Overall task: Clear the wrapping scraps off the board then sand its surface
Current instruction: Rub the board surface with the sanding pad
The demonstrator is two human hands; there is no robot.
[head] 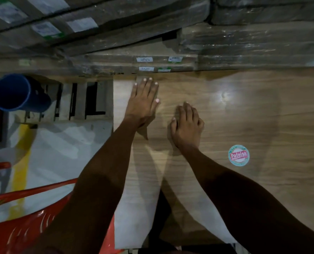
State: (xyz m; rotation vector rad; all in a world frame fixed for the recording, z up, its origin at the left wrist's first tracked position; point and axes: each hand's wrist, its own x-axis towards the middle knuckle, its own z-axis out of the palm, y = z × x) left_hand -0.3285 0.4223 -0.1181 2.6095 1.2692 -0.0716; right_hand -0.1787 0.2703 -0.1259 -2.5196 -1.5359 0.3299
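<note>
A wood-grain board (244,116) fills the right half of the view, with a round sticker (238,155) on it. My left hand (143,101) lies flat near the board's far left corner, fingers together and stretched out. My right hand (186,125) rests on the board just right of it, fingers bent downward; whether something is under them cannot be told. A pale strip (134,208), film or bare edge, runs along the board's left side under my left forearm.
Stacks of plastic-wrapped boards (226,39) with white labels rise behind the board. A blue bucket (15,92) lies at the left beside a wooden pallet (79,101). A red plastic chair (24,217) stands at the lower left on a white sheet (60,153).
</note>
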